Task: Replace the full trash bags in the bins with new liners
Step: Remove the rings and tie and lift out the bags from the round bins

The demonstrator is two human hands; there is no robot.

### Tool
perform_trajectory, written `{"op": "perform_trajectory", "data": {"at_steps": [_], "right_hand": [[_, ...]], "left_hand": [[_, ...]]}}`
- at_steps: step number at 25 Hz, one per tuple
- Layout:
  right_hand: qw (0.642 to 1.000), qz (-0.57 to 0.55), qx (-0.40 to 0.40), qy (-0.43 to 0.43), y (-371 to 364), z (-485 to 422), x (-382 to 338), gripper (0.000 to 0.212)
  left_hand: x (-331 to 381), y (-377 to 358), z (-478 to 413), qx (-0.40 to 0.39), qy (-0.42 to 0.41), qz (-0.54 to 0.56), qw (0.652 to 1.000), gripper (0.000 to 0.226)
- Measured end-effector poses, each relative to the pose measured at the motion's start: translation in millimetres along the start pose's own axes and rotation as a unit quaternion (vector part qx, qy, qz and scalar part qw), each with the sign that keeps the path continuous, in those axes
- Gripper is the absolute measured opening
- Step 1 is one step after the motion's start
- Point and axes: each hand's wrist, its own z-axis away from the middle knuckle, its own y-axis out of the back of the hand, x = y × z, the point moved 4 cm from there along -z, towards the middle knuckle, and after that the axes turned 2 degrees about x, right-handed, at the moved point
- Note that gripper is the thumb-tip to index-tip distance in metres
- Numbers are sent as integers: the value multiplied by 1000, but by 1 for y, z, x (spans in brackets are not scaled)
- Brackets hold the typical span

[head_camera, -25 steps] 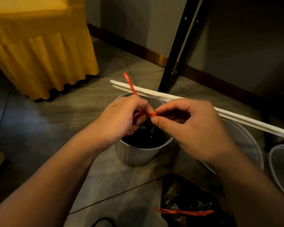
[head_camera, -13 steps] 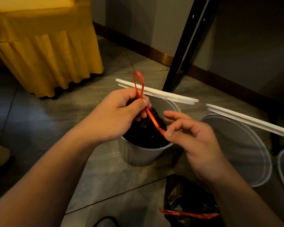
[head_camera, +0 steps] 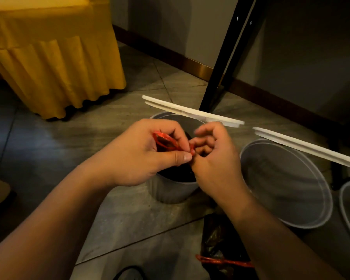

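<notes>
The grey tile floor (head_camera: 49,158) meets a wall (head_camera: 170,21), and a yellow tablecloth (head_camera: 55,63) hangs at the left. Both hands are over a small bin (head_camera: 170,190) holding a full black trash bag (head_camera: 178,172). The left hand (head_camera: 141,154) pinches the bag's red drawstring (head_camera: 166,141) loop. The right hand (head_camera: 214,162) curls its fingers tight on the string's end.

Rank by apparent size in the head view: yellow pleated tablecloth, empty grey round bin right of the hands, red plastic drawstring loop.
Yellow pleated tablecloth: largest, though cropped by the frame.
Empty grey round bin: middle.
Red plastic drawstring loop: smallest, despite being nearest the camera.
</notes>
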Motion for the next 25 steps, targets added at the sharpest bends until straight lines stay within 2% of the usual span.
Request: {"op": "perform_trajectory", "data": {"at_steps": [2,4,7,11,14,17,19,21,25], "right_hand": [[996,63,-41,55,-1,-5,-3,50],[978,154,-55,126,-3,-9,-9,40],[972,179,-18,148,-2,-11,-10,26],[985,130,36,105,7,-15,-5,13],[990,111,58,60,9,-15,4,26],[997,57,24,45,9,-14,12,21],[999,-25,-24,32,8,-10,14,37],[993,-106,-41,16,9,-7,17,43],[977,-213,-18,-19,15,-6,21,21]], "left_hand": [[1,-1,2,-17,-3,-26,1000,11],[2,-2,3,-25,-8,-47,999,11],[1,-2,4,-10,-7,-53,999,13],[-4,2,6,34,7,-41,999,19],[-9,4,5,45,7,-77,996,20],[-16,7,4,73,0,-103,992,20],[-19,8,4,84,6,-74,994,25],[-24,9,4,87,20,-23,996,31],[-27,11,1,99,19,-34,994,21]]}}
